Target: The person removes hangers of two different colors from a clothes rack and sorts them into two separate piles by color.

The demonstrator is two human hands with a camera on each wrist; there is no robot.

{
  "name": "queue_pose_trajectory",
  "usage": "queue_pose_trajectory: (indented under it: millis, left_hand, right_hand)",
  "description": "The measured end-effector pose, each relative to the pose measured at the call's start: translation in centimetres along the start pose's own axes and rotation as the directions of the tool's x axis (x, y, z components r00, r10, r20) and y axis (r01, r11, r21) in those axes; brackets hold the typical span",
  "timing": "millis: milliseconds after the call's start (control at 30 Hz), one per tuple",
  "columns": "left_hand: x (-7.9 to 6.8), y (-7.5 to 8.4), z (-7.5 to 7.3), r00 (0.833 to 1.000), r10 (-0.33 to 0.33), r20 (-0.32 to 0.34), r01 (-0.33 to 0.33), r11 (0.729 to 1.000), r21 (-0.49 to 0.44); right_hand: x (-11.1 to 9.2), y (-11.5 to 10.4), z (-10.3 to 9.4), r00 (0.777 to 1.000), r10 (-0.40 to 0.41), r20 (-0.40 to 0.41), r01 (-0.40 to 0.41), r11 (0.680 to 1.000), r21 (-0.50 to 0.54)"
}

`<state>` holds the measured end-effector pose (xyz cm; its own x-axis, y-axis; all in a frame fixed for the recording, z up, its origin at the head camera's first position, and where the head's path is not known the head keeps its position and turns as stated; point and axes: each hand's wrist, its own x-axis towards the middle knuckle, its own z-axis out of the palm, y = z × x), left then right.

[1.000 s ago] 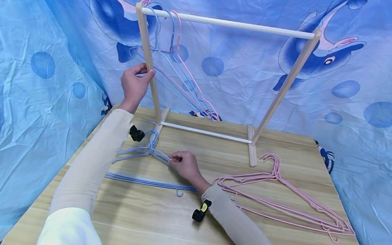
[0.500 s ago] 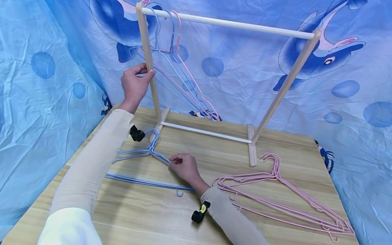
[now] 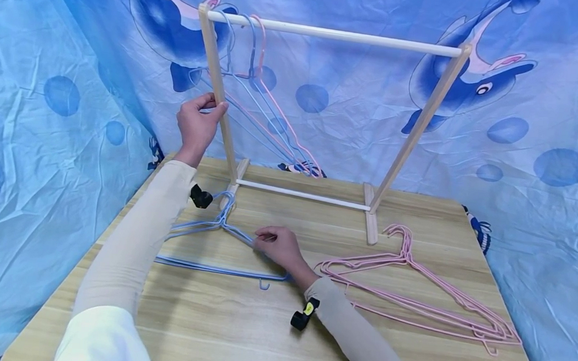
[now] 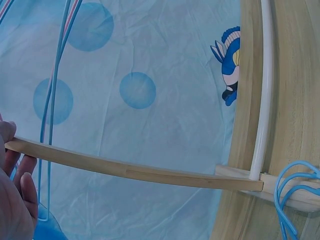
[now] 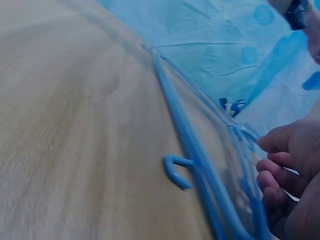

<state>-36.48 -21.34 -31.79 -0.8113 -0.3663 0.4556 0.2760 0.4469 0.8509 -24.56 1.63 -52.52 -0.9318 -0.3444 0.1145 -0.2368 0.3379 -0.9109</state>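
My left hand (image 3: 198, 124) pinches the left wooden post (image 3: 228, 141) of a small clothes rack between thumb and fingers, about midway up. In the left wrist view the same post (image 4: 135, 171) runs from the fingers down to its foot. Several blue clothes hangers (image 3: 214, 268) lie stacked flat on the table at the rack's left foot. Beside their right shoulder is my right hand (image 3: 281, 247), its fingers loosely bent. In the right wrist view its fingertips (image 5: 267, 167) sit right beside the blue wire, which does not appear to pass between them.
A few blue and pink hangers (image 3: 263, 52) hang at the left end of the rack's white top rod (image 3: 347, 36). Several pink hangers (image 3: 406, 256) lie stacked at the right of the wooden table (image 3: 220, 331). A blue patterned curtain (image 3: 367, 113) surrounds the table.
One blue hanger, slightly raised from the stack a second ago, now lies down with the others. My right hand has shifted a little right, off their shoulder. The left hand stays on the post.
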Motion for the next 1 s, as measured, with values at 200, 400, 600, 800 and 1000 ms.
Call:
queue_pose_trajectory:
  millis: [200,400,600,800,1000]
  left_hand:
    - [-0.1,0.0,-0.1,1.000,-0.009,0.005,0.009,1.000,0.001]
    - [-0.1,0.0,-0.1,1.000,-0.005,0.003,0.005,1.000,-0.001]
    - [-0.1,0.0,-0.2,1.000,0.000,0.004,0.000,1.000,0.003]
    - [0.0,0.1,-0.3,1.000,-0.005,0.006,0.005,1.000,0.004]
    - [0.0,0.0,-0.2,1.000,0.004,0.006,-0.004,1.000,0.003]
  right_hand:
    - [-1.1,-0.6,-3.5,1.000,0.013,0.015,-0.016,0.986,0.165]
    - [-2.8,-1.7,-8.2,1.000,-0.012,-0.018,0.015,0.981,0.192]
    - [-3.5,-3.7,-13.0,0.998,0.015,-0.069,0.004,0.962,0.273]
    - [-2.9,-6.6,-17.0,0.991,0.000,-0.132,0.042,0.948,0.314]
    - [-1.2,-9.2,-19.2,0.983,-0.016,-0.184,0.074,0.946,0.314]
